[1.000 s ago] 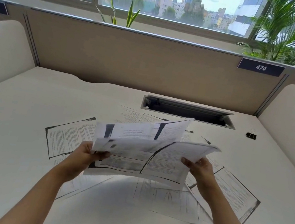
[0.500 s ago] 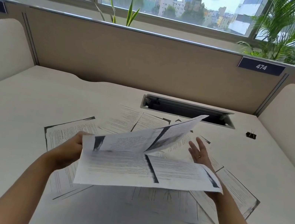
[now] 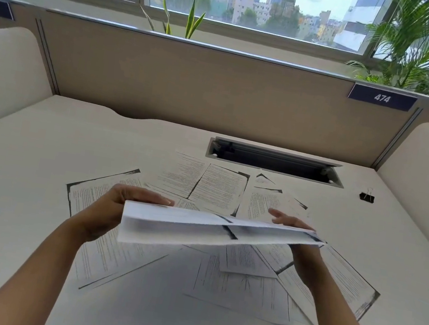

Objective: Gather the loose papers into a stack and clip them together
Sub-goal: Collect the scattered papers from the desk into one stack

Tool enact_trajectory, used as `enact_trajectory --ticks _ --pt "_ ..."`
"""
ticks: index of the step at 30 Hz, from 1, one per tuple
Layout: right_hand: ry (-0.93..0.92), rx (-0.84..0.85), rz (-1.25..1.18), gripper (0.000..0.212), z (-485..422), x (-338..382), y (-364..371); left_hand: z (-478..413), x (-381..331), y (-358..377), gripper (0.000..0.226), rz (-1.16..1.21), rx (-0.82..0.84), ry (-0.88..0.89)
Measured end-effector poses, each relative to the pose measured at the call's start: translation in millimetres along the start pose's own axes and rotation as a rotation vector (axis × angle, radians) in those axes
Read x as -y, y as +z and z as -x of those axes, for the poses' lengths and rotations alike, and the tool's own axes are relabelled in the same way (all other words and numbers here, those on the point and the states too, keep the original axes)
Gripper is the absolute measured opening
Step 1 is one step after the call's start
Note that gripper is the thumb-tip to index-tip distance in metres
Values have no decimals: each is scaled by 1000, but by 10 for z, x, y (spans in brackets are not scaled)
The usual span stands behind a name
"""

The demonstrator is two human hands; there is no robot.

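The left hand (image 3: 111,213) grips the left end of the paper stack (image 3: 182,228), held above the desk (image 3: 16,200) middle; the right hand (image 3: 290,221), fingers nearly straight, is at its right end, hold unclear. Loose sheets (image 3: 220,189) lie underneath, clip (image 3: 366,197) near the right edge

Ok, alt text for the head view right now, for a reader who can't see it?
A sheaf of papers is held level between a person's left hand and right hand, above a white desk. Printed sheets lie scattered on the desk beneath, and a black binder clip sits untouched at the far right.
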State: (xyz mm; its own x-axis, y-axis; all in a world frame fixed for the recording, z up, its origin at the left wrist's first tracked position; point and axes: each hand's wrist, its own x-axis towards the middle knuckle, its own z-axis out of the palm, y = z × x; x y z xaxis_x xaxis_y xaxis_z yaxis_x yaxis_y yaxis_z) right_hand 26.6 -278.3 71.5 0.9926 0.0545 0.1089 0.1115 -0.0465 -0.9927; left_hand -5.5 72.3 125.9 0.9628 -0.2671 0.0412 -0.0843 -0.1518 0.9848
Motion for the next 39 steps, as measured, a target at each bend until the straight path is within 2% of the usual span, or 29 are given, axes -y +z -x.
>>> enact_trajectory --ticks 1,2,4,8,12,14,15,16,18,19,22,25,27,32,36,39 --pt "-19 -33 -16 68 2 -2 4 -14 34 20 23 -6 -41 7" --pt "-28 -82 -33 77 -7 -21 6 -34 83 46 21 -8 -88 0" --pt "-32 -162 -70 78 -34 -56 12 -64 150 130 25 75 -187 -53" --pt "-42 -206 -108 64 -66 -78 18 -123 214 281 23 156 -297 -116" --pt "47 -137 -60 53 17 -181 76 -136 431 308 25 56 -321 -227" --pt "105 -123 -57 25 57 -244 103 -115 537 301 26 -13 -306 -281" --pt "129 -137 -46 17 73 -262 121 -99 584 294 25 -40 -299 -296" --pt "131 -147 -48 26 89 -275 130 -84 632 287 26 -71 -299 -306" --pt "128 -199 -34 57 87 -279 138 -75 752 245 37 -167 -352 -328" --pt "125 -230 -32 57 75 -289 138 -70 820 206 43 -233 -410 -352" --pt "147 -285 -52 7 61 -275 136 -63 997 61 59 -471 -586 -443" --pt "206 -302 -17 10 72 -342 108 -34 1111 -90 81 -716 -659 -656" --pt "247 -304 -33 11 113 -376 106 -6 1146 -167 90 -681 -685 -714" --pt "333 -324 -34 20 163 -545 80 22 1228 -316 105 -517 -731 -731" --pt "375 -320 10 25 205 -619 70 26 1205 -363 118 -521 -771 -741" --pt "391 -318 39 25 241 -661 67 3 1142 -390 119 -567 -763 -749"
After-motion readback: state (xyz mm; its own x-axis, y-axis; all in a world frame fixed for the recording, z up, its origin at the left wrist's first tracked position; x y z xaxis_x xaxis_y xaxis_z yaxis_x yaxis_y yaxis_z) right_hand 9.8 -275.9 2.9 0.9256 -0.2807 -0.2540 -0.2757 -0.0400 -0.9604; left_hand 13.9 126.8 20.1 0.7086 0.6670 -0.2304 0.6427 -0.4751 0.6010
